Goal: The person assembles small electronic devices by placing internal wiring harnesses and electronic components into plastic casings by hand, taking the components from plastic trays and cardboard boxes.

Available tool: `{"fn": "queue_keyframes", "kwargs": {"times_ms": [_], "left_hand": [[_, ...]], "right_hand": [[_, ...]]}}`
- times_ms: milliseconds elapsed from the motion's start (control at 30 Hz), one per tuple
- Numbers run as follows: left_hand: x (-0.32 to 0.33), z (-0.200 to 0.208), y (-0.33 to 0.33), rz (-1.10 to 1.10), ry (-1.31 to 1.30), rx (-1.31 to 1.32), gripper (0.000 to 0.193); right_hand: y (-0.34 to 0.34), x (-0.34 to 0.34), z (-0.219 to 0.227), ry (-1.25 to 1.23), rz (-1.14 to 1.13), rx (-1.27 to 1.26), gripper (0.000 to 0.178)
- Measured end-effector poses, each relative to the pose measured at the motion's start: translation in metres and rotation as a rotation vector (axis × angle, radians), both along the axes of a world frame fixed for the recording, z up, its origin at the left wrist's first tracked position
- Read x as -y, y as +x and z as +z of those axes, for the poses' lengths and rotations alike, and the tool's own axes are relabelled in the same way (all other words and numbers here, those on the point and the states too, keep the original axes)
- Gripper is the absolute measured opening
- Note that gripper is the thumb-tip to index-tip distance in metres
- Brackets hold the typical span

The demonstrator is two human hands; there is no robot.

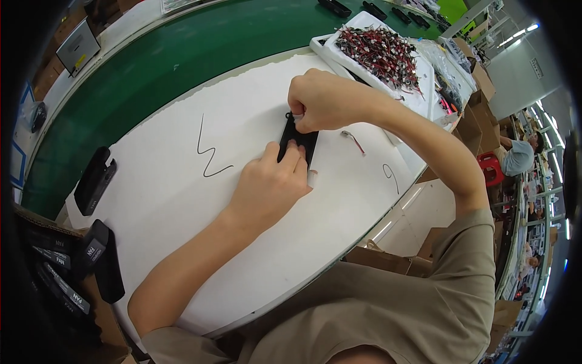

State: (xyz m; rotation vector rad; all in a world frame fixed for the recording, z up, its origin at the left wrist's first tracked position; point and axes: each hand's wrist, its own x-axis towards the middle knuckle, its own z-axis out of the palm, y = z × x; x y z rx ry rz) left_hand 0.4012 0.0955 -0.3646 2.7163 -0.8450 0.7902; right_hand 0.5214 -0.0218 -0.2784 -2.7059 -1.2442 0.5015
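A slim black plastic casing [310, 147] lies on the white worktop between my hands. My left hand [267, 182] grips its near half, the fingers bent over its upper face and the thumb, wrapped in a white cover, along its near right edge. At the far end, my right hand [330, 100] is closed in a pinch right over the casing. Whatever sits between those fingertips is hidden. To the right of the casing rests a small connector with a short red and black wire [353, 142].
A white foam tray [332, 53] heaped with red and black wired parts [382, 54] stands at the far right. Another black casing [96, 182] lies at the left, near a cardboard box [109, 315] of similar casings. A green belt [212, 51] runs behind.
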Motion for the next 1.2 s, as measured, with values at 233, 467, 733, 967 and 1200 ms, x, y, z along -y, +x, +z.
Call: {"fn": "queue_keyframes", "kwargs": {"times_ms": [233, 467, 733, 967, 1200], "left_hand": [[-0.001, -0.002, 0.001, -0.014, -0.025, -0.018, 0.041], [-0.001, 0.0, 0.003, -0.042, -0.034, -0.009, 0.038], [-0.001, 0.009, 0.0, -0.048, -0.076, -0.123, 0.051], [0.001, 0.005, -0.002, -0.021, -0.011, -0.072, 0.058], [0.0, 0.004, 0.001, -0.043, -0.019, -0.043, 0.05]], "right_hand": [[-0.002, 0.0, 0.0, 0.0, -0.121, -0.102, 0.018], [-0.009, 0.002, -0.01, 0.019, 0.045, 0.134, 0.013], [-0.018, 0.019, -0.029, 0.141, -0.005, 0.171, 0.013], [-0.02, 0.031, -0.019, 0.258, -0.064, 0.076, 0.014], [-0.004, 0.025, -0.016, 0.252, 0.019, -0.028, 0.014]]}}
